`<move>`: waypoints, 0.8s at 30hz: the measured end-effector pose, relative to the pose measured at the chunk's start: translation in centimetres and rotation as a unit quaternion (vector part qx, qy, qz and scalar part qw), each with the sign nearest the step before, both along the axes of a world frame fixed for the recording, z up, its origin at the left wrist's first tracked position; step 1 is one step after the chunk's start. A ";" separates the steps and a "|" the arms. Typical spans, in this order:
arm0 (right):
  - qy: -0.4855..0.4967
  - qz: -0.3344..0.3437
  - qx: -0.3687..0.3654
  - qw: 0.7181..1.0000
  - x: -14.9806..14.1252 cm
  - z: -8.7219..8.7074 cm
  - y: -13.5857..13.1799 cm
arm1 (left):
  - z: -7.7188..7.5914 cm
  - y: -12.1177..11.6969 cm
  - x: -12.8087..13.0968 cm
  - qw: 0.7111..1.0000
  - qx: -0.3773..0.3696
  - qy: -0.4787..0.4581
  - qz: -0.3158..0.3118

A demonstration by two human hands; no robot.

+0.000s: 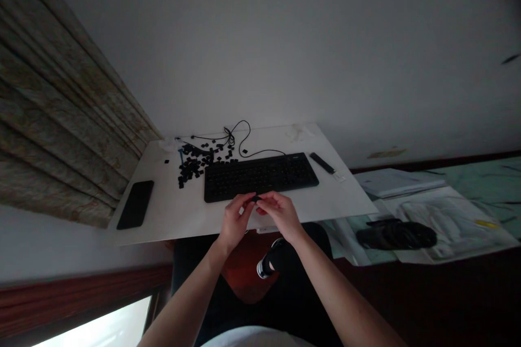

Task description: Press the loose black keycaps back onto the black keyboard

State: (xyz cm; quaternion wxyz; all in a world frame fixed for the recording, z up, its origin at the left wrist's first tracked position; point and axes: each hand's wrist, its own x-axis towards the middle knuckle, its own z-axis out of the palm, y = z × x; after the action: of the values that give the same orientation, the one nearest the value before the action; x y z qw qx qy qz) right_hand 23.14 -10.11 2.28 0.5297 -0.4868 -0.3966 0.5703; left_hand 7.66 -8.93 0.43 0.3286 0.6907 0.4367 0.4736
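Observation:
Both my hands meet at the front edge of the white table, just in front of a black keyboard (260, 176). Between the fingertips of my left hand (236, 214) and my right hand (280, 210) is a small black keycap (256, 198), pinched from both sides. The fingers cover part of it. To the left of the keyboard's back corner lies a loose heap of black keycaps (191, 165). The keyboard's cable (244, 130) loops behind it on the table.
A black phone (135, 204) lies at the table's left end. Right of the keyboard is a narrow black stick-like object (322, 163). A patterned curtain (61, 97) hangs at the left. Beyond the table's right edge, a dark bundled item (396, 235) rests on a lower surface with papers.

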 end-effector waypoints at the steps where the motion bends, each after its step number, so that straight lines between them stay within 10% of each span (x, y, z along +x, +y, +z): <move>1: 0.002 -0.006 -0.006 1.000 0.2 -0.4 -0.3 | -0.2 -0.1 0.0 1.000 0.006 0.013 -0.008; 13: 0.002 -0.075 -0.049 0.996 4.2 -3.0 -0.7 | -1.9 1.6 3.5 0.983 0.090 0.142 -0.075; 24: -0.111 -0.085 -0.070 0.988 10.0 -1.9 9.2 | -1.2 10.2 6.2 0.920 0.125 0.372 -0.015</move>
State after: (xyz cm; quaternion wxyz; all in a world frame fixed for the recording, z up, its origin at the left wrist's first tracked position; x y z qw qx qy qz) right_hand 33.15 -0.92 0.38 0.4935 -0.6146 -0.3691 0.4924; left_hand 13.90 1.31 -0.72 0.0605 0.8591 0.4543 0.2277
